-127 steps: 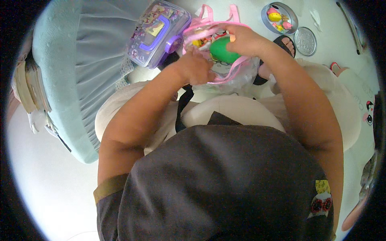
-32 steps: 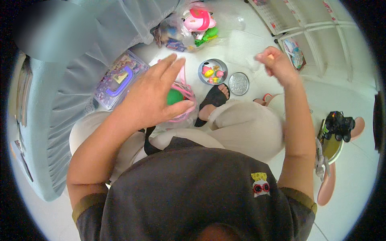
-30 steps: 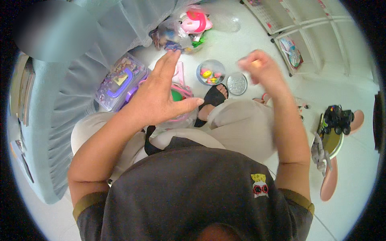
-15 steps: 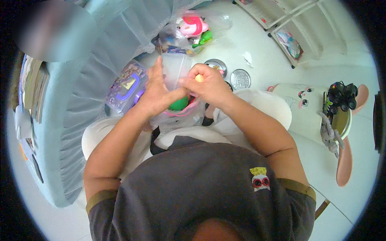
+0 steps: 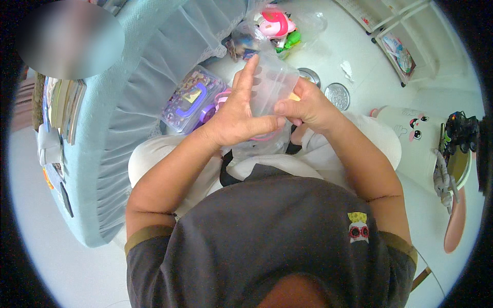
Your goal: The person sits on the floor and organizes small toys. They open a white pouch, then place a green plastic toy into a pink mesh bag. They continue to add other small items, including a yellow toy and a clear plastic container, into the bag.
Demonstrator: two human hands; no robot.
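Note:
In front of me, my left hand (image 5: 231, 115) grips a clear, frosted plastic container (image 5: 272, 84), its fingers along the far left side and its thumb across the near side. At the container's right edge, my right hand (image 5: 316, 109) is closed, with its thumb tip against the plastic. A small yellow thing (image 5: 294, 96) shows between its fingers; its kind cannot be made out. Below both hands, a pink-rimmed vessel (image 5: 264, 137) in a clear bag sits between my legs, mostly hidden by the container and my hands.
Left of the hands stands a clear box with a purple handle (image 5: 192, 102). Beyond lies a plastic bag with a pink toy (image 5: 277, 23) and a green toy (image 5: 292, 39). Round metal tins (image 5: 337, 96) lie to the right, near a white bin (image 5: 411, 123). A skirted bed (image 5: 144, 97) borders the left.
The container is now tilted and shows more of its side, with both hands around it. The green thing in the pink-rimmed vessel is now covered. The whole view has shifted.

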